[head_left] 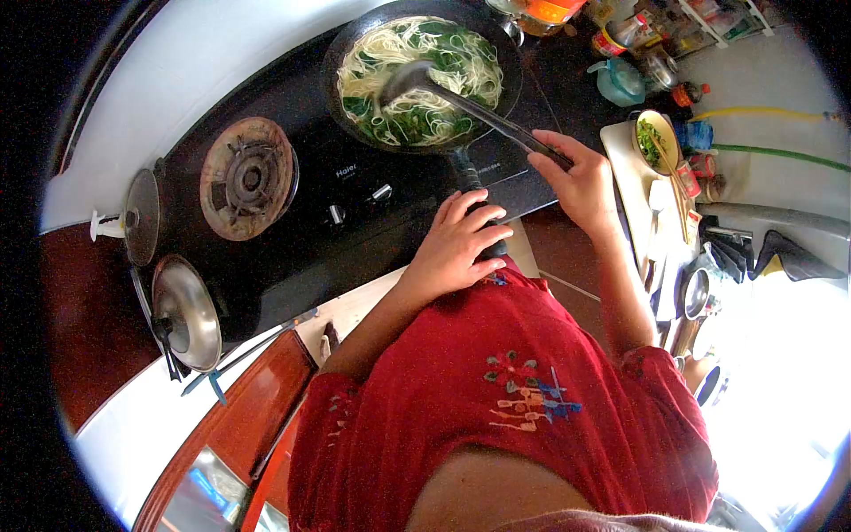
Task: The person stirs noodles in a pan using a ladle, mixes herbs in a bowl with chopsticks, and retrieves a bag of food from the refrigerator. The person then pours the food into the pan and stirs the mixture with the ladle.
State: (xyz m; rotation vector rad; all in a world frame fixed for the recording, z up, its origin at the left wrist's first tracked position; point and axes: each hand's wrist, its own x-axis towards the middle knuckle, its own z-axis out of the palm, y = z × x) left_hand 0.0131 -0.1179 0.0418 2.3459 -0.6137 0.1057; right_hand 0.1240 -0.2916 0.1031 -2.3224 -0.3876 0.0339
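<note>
A dark wok sits on the stove, filled with pale noodles and green leaves in liquid. My right hand grips the long handle of a ladle. The ladle's bowl dips into the noodles near the middle of the wok. My left hand lies over the black wok handle with its fingers curled across it, close to the front of the red shirt.
To the left are an unused burner, a glass lid and a metal lid. A bowl of chopped greens with chopsticks stands on the right counter. Bottles and jars line the back right. Two knobs face me.
</note>
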